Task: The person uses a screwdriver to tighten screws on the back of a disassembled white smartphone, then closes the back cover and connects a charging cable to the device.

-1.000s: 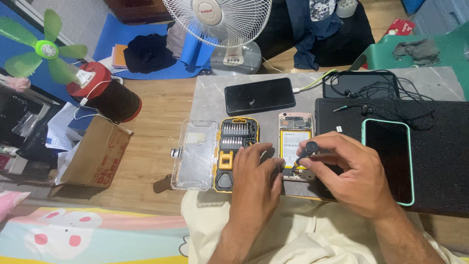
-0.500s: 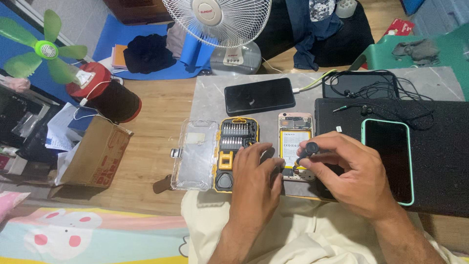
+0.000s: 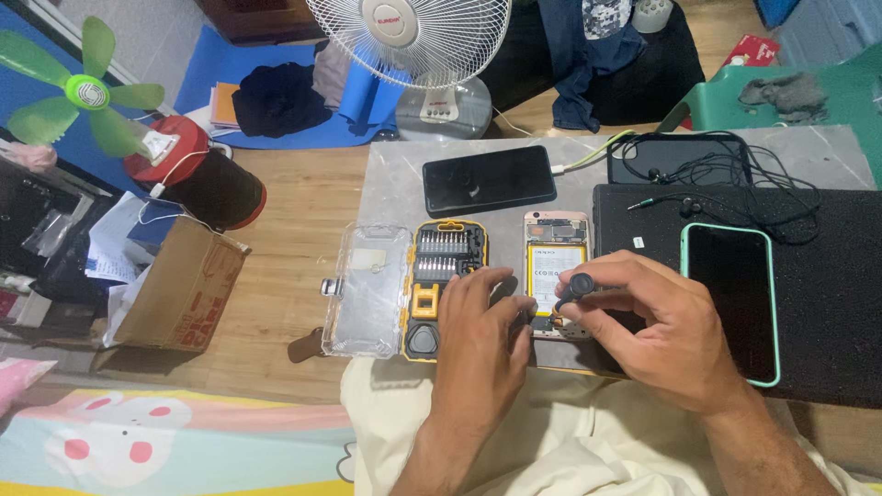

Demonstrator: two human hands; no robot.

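An opened phone (image 3: 554,266) with its back off and battery showing lies on a grey mat (image 3: 395,184). My right hand (image 3: 657,331) pinches a small black screwdriver (image 3: 576,287) by its round cap, tip down over the phone's lower end. My left hand (image 3: 482,344) rests fingers down on the phone's lower left edge, beside the screwdriver. Just left of it lies a yellow and black bit set (image 3: 443,285) with its clear lid (image 3: 367,289) swung open.
A black phone (image 3: 489,179) lies screen up at the back of the mat. A phone in a mint case (image 3: 730,294) sits on a black pad (image 3: 827,303) with earphones (image 3: 735,197). A cardboard box (image 3: 184,289), a white fan (image 3: 418,55) and a green fan (image 3: 87,96) stand around.
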